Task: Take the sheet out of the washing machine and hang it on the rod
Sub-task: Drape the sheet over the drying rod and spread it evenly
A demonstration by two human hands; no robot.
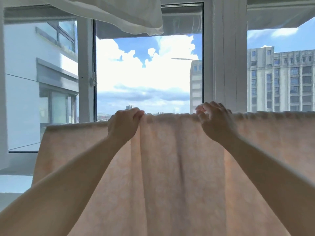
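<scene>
A pale peach sheet [170, 167] with a faint pattern hangs in front of me, draped over a horizontal line that the cloth hides. Its top fold runs from lower left to upper right across the view. My left hand [123, 125] is shut on the top fold, pinching a bunch of cloth. My right hand [215, 122] is at the fold a little to the right, its fingers curled over the edge and pinching the sheet. Folds of cloth gather between the two hands. The rod itself is not visible.
A window [148, 74] stands behind the sheet, its left pane swung open [86, 70]. A white cloth [119, 12] hangs overhead at the top. A white window post [228, 65] rises behind my right hand. Buildings and sky lie outside.
</scene>
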